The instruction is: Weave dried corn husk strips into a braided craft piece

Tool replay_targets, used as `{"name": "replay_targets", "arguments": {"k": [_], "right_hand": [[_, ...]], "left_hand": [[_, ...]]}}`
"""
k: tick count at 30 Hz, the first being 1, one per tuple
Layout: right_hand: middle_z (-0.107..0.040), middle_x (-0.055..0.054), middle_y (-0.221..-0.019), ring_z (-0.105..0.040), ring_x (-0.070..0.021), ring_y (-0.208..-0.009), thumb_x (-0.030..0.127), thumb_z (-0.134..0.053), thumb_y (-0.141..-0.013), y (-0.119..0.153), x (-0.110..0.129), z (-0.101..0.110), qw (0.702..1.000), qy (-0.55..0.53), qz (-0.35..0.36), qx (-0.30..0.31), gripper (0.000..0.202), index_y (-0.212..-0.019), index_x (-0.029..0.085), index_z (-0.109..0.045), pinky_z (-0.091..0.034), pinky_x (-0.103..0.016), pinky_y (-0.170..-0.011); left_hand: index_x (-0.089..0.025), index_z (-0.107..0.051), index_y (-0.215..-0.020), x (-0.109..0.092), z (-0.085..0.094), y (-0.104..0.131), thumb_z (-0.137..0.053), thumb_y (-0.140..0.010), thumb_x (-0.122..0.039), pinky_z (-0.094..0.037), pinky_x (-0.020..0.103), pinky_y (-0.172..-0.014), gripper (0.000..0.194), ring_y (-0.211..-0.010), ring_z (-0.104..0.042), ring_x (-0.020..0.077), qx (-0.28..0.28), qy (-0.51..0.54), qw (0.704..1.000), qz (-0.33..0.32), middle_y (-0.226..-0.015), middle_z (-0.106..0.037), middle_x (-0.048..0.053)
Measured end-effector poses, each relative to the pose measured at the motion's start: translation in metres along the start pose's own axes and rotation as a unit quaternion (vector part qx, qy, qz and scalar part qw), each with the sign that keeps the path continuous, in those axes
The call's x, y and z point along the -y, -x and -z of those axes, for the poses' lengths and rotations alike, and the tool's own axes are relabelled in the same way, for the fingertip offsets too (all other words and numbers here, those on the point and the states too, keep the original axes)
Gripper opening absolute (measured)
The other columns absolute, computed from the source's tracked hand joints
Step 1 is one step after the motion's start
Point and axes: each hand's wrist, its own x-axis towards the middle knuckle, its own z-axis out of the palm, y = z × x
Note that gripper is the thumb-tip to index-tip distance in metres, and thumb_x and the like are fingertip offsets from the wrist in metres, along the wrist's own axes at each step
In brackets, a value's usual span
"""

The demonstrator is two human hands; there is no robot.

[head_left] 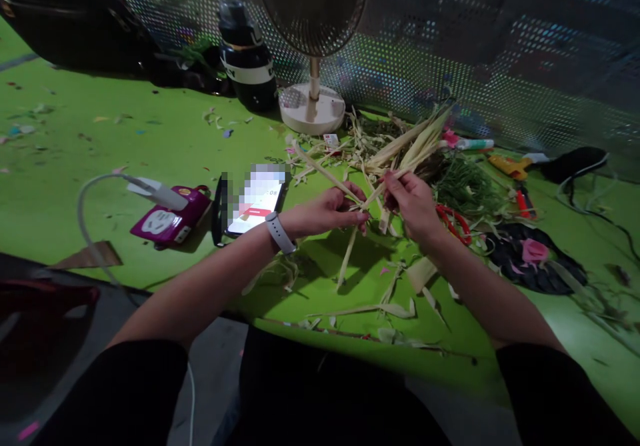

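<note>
Pale dried leaf strips, likely corn husk, cross one another between my two hands above the green table. My left hand, with a watch on its wrist, pinches the strips where they cross. One strip runs up and left from this crossing, another hangs downward. Between thumb and fingers, my right hand grips a strip that slants up from the crossing. Just behind the right hand lies a bundle of husk leaves. Cut husk pieces lie on the table below the hands.
A phone with a lit screen and a purple power strip with a charger are at left. Behind stand a black bottle and a fan. At right are green sprigs, red-handled tool loops and a yellow glue gun.
</note>
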Motion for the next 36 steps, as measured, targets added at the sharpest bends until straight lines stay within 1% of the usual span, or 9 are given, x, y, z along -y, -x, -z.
{"name": "replay_targets", "arguments": {"k": [3,6,9,13,18,25,28,31,36], "right_hand": [[-0.037,0.005,-0.044,-0.036,-0.009,-0.042,0.064,-0.058,-0.08,-0.002,0.012,0.014,0.986,0.14,0.071,-0.049,0.052,-0.053,0.021,-0.045,-0.033,-0.026,-0.045],[-0.054,-0.001,-0.061,-0.054,-0.0159,-0.065,0.051,-0.059,-0.085,0.005,0.025,0.016,0.925,0.277,0.238,-0.106,0.04,-0.06,0.02,-0.055,-0.045,-0.033,-0.067],[-0.067,-0.008,-0.1,-0.059,-0.0239,-0.101,0.045,-0.06,-0.086,0.013,0.024,0.003,0.89,0.321,0.324,0.007,0.024,-0.089,0.022,-0.068,-0.043,-0.043,-0.091],[-0.07,-0.007,-0.102,-0.062,-0.0207,-0.099,0.037,-0.061,-0.088,0.019,0.01,-0.017,0.903,0.246,0.329,0.126,0.019,-0.094,0.022,-0.071,-0.046,-0.04,-0.09],[-0.068,-0.003,-0.081,-0.063,-0.0165,-0.082,0.037,-0.063,-0.086,0.025,0.01,-0.02,0.964,0.123,0.232,0.036,0.019,-0.08,0.02,-0.072,-0.05,-0.032,-0.077],[-0.065,-0.002,-0.075,-0.061,-0.0157,-0.075,0.046,-0.064,-0.083,0.021,0.012,-0.019,0.978,0.119,0.171,0.028,0.03,-0.071,0.019,-0.069,-0.049,-0.03,-0.073],[-0.069,-0.005,-0.086,-0.064,-0.0174,-0.083,0.047,-0.059,-0.086,0.014,0.018,-0.008,0.97,0.154,0.182,0.046,0.03,-0.085,0.019,-0.07,-0.05,-0.032,-0.079],[-0.07,-0.008,-0.106,-0.064,-0.0204,-0.097,0.042,-0.057,-0.089,0.008,0.026,0.008,0.941,0.221,0.246,0.069,0.03,-0.107,0.02,-0.066,-0.048,-0.036,-0.089],[-0.072,-0.007,-0.097,-0.065,-0.0226,-0.094,0.037,-0.059,-0.086,0.004,0.029,0.021,0.863,0.341,0.341,0.155,0.022,-0.101,0.021,-0.066,-0.042,-0.043,-0.097]], "left_hand": [[-0.016,-0.057,-0.088,0.0,-0.001,0.0,-0.067,-0.079,-0.025,-0.05,0.027,-0.069,0.016,-0.072,-0.066,0.014,-0.003,-0.025,1.0,0.011,-0.074,-0.069,0.003],[-0.014,-0.06,-0.085,0.0,-0.005,0.0,-0.066,-0.081,-0.027,-0.05,0.026,-0.068,0.016,-0.069,-0.063,0.0124,0.006,-0.054,0.998,0.01,-0.072,-0.066,0.003],[-0.013,-0.059,-0.082,0.004,-0.01,-0.001,-0.064,-0.081,-0.026,-0.048,0.024,-0.062,0.013,-0.064,-0.058,0.01,0.001,-0.083,0.997,-0.005,-0.068,-0.061,0.0],[-0.014,-0.053,-0.07,0.01,-0.016,-0.002,-0.063,-0.077,-0.02,-0.041,0.021,-0.053,0.014,-0.056,-0.048,0.0075,-0.039,-0.162,0.986,-0.031,-0.06,-0.054,-0.003],[-0.013,-0.054,-0.067,0.005,-0.017,0.001,-0.059,-0.083,-0.032,-0.033,0.02,-0.05,0.025,-0.053,-0.04,0.0061,0.006,-0.204,0.978,-0.029,-0.057,-0.047,-0.004],[-0.013,-0.054,-0.062,0.001,-0.02,0.004,-0.065,-0.08,-0.033,-0.032,0.02,-0.049,0.029,-0.05,-0.04,0.0052,0.026,-0.187,0.982,-0.018,-0.055,-0.046,-0.005],[-0.013,-0.063,-0.081,0.001,-0.017,0.003,-0.064,-0.08,-0.029,-0.041,0.021,-0.059,0.016,-0.063,-0.056,0.0092,0.034,-0.061,0.997,0.014,-0.073,-0.063,0.002],[-0.014,-0.064,-0.096,-0.001,-0.01,0.002,-0.058,-0.084,-0.029,-0.04,0.021,-0.058,0.02,-0.066,-0.057,0.009,-0.028,0.046,0.998,0.035,-0.081,-0.066,0.004],[-0.015,-0.061,-0.102,-0.003,-0.007,0.001,-0.056,-0.086,-0.033,-0.036,0.021,-0.055,0.024,-0.062,-0.052,0.0093,-0.09,0.102,0.991,0.011,-0.073,-0.061,0.002]]}}
